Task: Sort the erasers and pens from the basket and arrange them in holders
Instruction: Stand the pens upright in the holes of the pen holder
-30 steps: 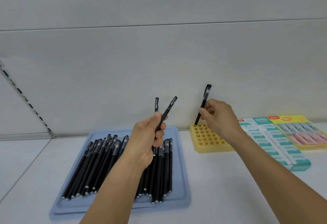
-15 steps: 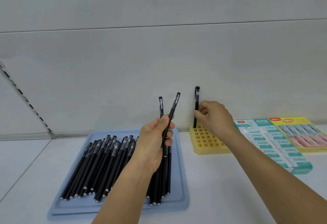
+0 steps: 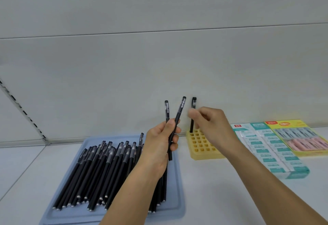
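My left hand (image 3: pixel 159 146) grips two black pens (image 3: pixel 180 111) that point up and fan apart above the blue tray (image 3: pixel 177 198). Many more black pens (image 3: pixel 106 168) lie side by side in that tray. A yellow pen holder (image 3: pixel 202 146) with a grid of holes stands to the tray's right. One black pen (image 3: pixel 192 125) stands upright in its back-left hole. My right hand (image 3: pixel 211 125) is at that pen, with blurred fingertips pinching its shaft about midway up.
A teal box of white erasers (image 3: pixel 271 150) and a yellow box of pink and blue erasers (image 3: pixel 298 136) lie right of the holder. A grey wall panel rises close behind everything. A slotted shelf rail (image 3: pixel 23 112) runs along the left.
My right hand brought its pen from tilted to upright and lowered it into the holder's back-left hole. My left hand with its two pens drifted slightly right and up.
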A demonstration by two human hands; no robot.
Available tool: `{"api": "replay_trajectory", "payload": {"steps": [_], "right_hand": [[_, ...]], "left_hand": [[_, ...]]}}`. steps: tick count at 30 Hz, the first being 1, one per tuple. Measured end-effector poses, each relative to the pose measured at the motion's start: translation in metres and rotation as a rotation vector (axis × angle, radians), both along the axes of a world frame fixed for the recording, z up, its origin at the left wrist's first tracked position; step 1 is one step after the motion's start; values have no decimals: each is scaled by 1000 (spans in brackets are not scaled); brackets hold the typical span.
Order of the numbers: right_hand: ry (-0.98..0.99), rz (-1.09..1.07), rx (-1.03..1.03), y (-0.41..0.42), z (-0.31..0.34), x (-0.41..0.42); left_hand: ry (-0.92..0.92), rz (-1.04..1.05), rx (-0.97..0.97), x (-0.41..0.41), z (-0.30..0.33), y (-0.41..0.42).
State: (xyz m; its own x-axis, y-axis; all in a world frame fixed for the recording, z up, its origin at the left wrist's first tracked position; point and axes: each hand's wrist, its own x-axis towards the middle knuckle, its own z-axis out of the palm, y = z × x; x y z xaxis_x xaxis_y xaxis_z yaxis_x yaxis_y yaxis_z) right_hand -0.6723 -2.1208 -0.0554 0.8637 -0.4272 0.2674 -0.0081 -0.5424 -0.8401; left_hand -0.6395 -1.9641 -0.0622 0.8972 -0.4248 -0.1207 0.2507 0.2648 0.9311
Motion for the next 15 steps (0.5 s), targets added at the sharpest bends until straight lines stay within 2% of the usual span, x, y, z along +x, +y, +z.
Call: {"api": "replay_trajectory", "payload": {"steps": [2,3,6,8,10,15], "right_hand": [[-27,160,141,9,8,-6],[-42,169,173,9,12,-6],[-155,-23,252,-11,18,-4],[-132,-155,34,-28,15,-4],[-46,-171,-166,-37,7,0],[22,-123,-317,-37,-10,11]], "left_hand": [[-40,-44,34,-4,0,-9],[-66,-50,58,-5,1,-13],[-114,32,118,-2,-3,-15],[-111,70,106,1,-8,-11],[-114,66,90,1,-10,-9],[-125,43,71,1,-11,-11]]}}
